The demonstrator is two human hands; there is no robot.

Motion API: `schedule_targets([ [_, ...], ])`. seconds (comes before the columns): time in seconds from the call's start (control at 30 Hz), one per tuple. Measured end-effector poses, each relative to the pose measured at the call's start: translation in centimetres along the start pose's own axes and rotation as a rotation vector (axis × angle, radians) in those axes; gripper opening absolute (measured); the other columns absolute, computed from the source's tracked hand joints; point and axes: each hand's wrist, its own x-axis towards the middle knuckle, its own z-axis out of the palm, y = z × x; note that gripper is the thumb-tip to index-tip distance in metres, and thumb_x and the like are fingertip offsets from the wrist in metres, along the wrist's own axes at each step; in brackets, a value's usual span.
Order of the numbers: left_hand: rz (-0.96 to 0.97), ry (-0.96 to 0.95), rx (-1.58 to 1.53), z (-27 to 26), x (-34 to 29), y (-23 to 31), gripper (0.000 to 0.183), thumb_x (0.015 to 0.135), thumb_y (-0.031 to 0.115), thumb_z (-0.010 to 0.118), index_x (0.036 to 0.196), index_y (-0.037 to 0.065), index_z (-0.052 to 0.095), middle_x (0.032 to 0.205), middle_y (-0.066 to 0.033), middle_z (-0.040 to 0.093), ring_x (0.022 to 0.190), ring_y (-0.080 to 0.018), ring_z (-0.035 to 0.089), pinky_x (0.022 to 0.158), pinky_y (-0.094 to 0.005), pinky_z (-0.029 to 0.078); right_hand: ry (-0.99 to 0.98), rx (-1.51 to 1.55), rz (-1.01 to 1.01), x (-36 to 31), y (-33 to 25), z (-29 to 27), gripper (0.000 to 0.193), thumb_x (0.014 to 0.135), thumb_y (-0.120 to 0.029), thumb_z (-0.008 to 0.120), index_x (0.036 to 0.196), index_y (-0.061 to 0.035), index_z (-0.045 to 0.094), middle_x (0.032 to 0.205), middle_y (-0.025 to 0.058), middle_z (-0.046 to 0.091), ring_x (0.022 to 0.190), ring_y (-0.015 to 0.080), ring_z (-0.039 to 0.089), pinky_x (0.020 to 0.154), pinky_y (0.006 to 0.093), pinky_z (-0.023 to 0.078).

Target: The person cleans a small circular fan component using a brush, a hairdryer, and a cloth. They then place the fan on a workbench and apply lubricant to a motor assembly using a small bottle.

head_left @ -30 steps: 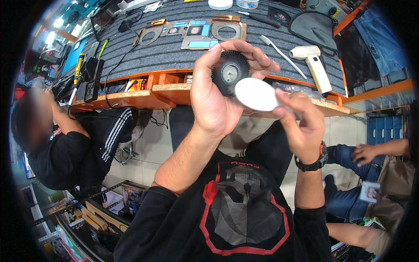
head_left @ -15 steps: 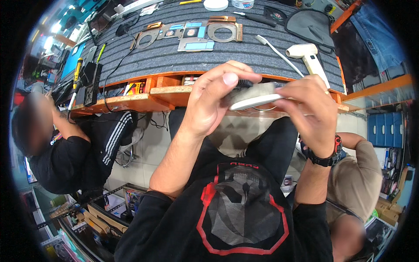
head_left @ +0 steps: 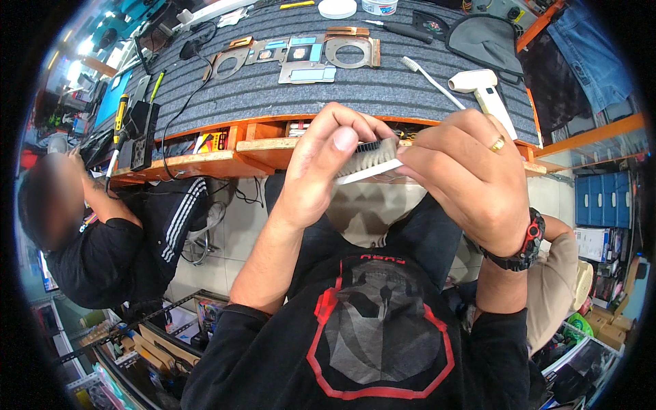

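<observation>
Above the bench's front edge, my left hand (head_left: 321, 160) is closed, thumb and fingers around a small black ridged piece (head_left: 369, 146). Just below that piece lies a white-backed brush (head_left: 372, 171) with pale greyish bristles, which seem to touch the ridges. The fingertips of my right hand (head_left: 471, 174) pinch its right end. My left fingers partly cover both things, so the black piece's full shape is hidden. Beyond my hands, a metal laptop heatsink (head_left: 301, 72) with copper ends, blue pads and two round openings lies on the striped mat.
Right of the heatsink lie a white toothbrush (head_left: 434, 82), a cream handheld blower (head_left: 482, 92) and a grey pouch (head_left: 485, 44). An open drawer space (head_left: 266, 130) runs under the bench edge. One person (head_left: 102, 232) sits at left, another (head_left: 557, 273) at right.
My right hand has turned and come left and down along with the brush, which now appears narrower and sharper. My left hand has shifted slightly left and down. The heatsink has not moved.
</observation>
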Motion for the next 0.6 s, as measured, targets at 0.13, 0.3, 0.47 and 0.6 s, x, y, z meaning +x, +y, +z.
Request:
schedule_targets([
  [0.13,0.059,0.089,-0.001,0.6,-0.3,1.0,0.027,0.100,0.024,0.054,0.107,-0.001,0.058,0.109,-0.0147,0.065,0.106,-0.0193,0.059,0.097,-0.0346,0.045,0.034,0.040,-0.004,0.1,0.7,-0.8,0.029,0.061,-0.006,0.080,0.089,-0.0025,0.069,0.083,0.0073,0.066,0.077,0.0263,0.062,0.067,0.0365,0.048],
  [0.3,0.132,-0.028,0.154,-0.4,-0.3,1.1,0.030,0.099,0.025,0.053,0.105,-0.004,0.061,0.110,-0.0161,0.063,0.104,-0.0203,0.059,0.096,-0.0345,0.044,0.025,0.098,0.005,0.5,0.1,-0.8,0.031,0.060,-0.004,0.081,0.089,-0.0016,0.070,0.084,0.0081,0.066,0.077,0.0261,0.062,0.068,0.0360,0.048],
  [0.47,0.167,-0.074,0.139,-0.9,-0.4,1.0,0.028,0.098,0.022,0.053,0.107,-0.004,0.061,0.115,-0.0147,0.059,0.105,-0.0183,0.057,0.095,-0.0320,0.044,0.039,0.116,0.028,0.1,0.5,-1.1,0.031,0.061,-0.002,0.081,0.091,-0.0016,0.070,0.084,0.0083,0.066,0.077,0.0262,0.062,0.068,0.0347,0.047],
  [0.6,0.172,-0.084,0.102,-0.7,-0.4,0.7,0.029,0.099,0.022,0.052,0.107,-0.005,0.061,0.115,-0.0149,0.058,0.105,-0.0183,0.056,0.095,-0.0313,0.042,0.015,0.151,0.052,-0.2,0.6,-0.9,0.031,0.062,-0.002,0.081,0.090,-0.0016,0.070,0.083,0.0085,0.066,0.077,0.0263,0.063,0.069,0.0349,0.048],
])
